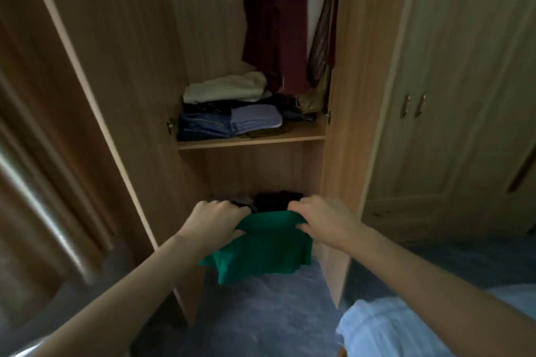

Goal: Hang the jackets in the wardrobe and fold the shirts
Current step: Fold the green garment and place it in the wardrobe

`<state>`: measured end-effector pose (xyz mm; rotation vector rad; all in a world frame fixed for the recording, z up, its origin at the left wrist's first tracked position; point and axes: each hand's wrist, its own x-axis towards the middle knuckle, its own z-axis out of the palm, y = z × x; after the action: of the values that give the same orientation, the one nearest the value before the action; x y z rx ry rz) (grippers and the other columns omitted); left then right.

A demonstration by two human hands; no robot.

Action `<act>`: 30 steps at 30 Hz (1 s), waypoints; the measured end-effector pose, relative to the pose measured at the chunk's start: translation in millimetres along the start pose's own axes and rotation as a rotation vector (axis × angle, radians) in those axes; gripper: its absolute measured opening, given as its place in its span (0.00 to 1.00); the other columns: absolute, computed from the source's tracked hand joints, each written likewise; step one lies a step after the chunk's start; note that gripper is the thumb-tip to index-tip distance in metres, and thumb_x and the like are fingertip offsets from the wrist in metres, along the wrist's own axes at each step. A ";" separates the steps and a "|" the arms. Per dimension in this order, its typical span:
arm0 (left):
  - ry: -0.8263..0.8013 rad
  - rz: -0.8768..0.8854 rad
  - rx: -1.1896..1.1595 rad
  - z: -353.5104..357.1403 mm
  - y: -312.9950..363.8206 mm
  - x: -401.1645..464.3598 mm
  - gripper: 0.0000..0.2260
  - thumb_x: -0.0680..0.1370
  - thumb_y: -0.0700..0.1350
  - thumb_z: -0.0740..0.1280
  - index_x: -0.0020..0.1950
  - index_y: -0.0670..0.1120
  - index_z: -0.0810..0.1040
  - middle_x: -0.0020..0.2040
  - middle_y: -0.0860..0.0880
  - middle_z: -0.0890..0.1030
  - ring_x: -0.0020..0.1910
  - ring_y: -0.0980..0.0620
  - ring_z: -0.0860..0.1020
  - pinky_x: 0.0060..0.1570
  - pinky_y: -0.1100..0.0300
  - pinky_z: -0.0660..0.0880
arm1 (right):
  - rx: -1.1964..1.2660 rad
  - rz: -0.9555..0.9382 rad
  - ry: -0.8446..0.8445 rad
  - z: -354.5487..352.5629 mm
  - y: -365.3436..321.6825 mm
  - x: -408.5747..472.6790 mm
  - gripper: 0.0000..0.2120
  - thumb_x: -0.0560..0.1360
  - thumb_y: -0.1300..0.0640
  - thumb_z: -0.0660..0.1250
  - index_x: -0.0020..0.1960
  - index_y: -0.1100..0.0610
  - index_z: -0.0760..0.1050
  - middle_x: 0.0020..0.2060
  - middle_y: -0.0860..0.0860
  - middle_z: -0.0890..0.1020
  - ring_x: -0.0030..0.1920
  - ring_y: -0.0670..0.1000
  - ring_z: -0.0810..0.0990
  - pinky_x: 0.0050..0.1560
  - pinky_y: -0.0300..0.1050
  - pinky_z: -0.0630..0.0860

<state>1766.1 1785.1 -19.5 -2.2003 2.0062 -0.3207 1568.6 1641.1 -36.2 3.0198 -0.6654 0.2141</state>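
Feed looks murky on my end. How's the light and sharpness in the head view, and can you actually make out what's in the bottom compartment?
Head view: dim and soft throughout; wide-angle bending at the edges, streaky blur on the curtain. Both hands, left and right, and the green shirt read clearly; the dark clothes behind are lost in shadow.

A dim bedroom. A tall wooden cupboard [121, 66] stands open, its left door [72, 130] swung wide and its right door [356, 95] edge-on. Beside it on the right is a pale cream cabinet [452, 95] with two small metal handles [413, 106] set close together. The floor [261, 313] is covered in mottled blue-grey carpet. At the far left hangs a brown curtain [34, 226] with a glossy sheen. A light blue bedsheet [406, 333] shows at the lower right corner.
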 end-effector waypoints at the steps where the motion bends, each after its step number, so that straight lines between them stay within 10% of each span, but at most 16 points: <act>1: 0.003 -0.017 -0.001 1.8 -9.2 1.5 0.16 0.79 0.58 0.61 0.65 0.58 0.67 0.60 0.55 0.77 0.58 0.49 0.77 0.49 0.51 0.74 | 0.003 -0.015 0.004 1.3 -1.2 10.9 0.12 0.77 0.51 0.66 0.59 0.49 0.70 0.50 0.49 0.78 0.52 0.53 0.78 0.43 0.54 0.78; 30: 0.023 -0.127 0.048 18.2 -148.4 291.3 0.16 0.79 0.61 0.60 0.64 0.58 0.70 0.54 0.53 0.79 0.55 0.48 0.77 0.43 0.54 0.74 | -0.026 -0.142 0.124 11.1 195.6 291.8 0.12 0.77 0.48 0.65 0.58 0.48 0.69 0.55 0.47 0.78 0.54 0.54 0.78 0.41 0.51 0.77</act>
<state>1938.4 1509.1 17.1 -2.3090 1.8536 -0.4059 1749.8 1341.8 -3.1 2.9826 -0.4391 0.3797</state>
